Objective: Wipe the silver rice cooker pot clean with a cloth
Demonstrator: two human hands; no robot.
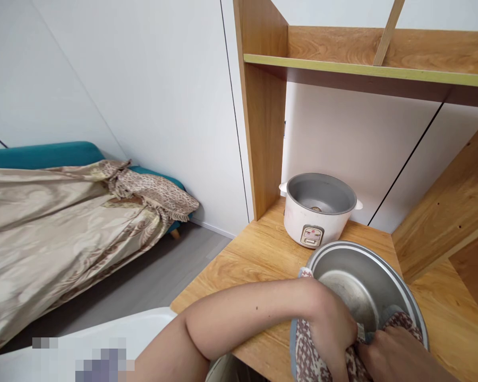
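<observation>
A silver inner pot (398,273) of a rice cooker stands tilted toward me at the front of the wooden desk. A brown-and-white patterned cloth (306,347) with a grey-blue edge hangs over its near rim and partly reaches inside. My left hand (334,329) is bent over the rim, its fingers closed on the cloth. Close beside it, my right hand (398,347) is also closed on the cloth, at the pot's lower right. The fingertips are mostly hidden. Behind the pot sits the white rice cooker body (295,225), without a lid, its grey inside showing.
The wooden desk (223,265) has a side panel (263,122) and a shelf (342,66) above the cooker. A slanted wooden panel (446,207) stands at right. To the left are a teal sofa (43,154) under a beige cover (63,228) and a white chair-like edge (143,323).
</observation>
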